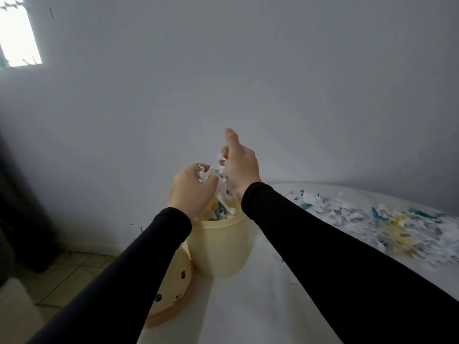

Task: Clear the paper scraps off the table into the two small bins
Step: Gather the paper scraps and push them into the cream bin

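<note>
**Scraps going into the cream bin**

Grey, bare wall is filling most of the view, with a bright window [18, 33] glowing at its upper left and tiled floor [67, 271] showing below the table's left edge. The white table [248, 294] is carrying everything — a cream bin [221, 247] is standing near its left edge, and just beside it, nearer the person, a rounded cream piece with a small face [171, 286] is lying at the very edge; it may be a second bin or a lid, but I cannot tell which.

Both hands are hovering right over the bin's open mouth, presumably so that whatever drops lands inside and not on the table. The left hand [191, 189] is curling its fingers around a bunch of white paper scraps [216, 177]. The right hand [241, 167] is pressing against the same bunch from the other side, its thumb sticking up and its fingers mostly hidden behind the paper, so how tightly it is closing I cannot say for sure. Coloured and white bits are already showing inside the bin.

A large pile of scraps [372, 222] — white, teal and yellow — is lying along the far right edge of the table, well apart from the bin, so much of the clearing seems to be left.
</note>
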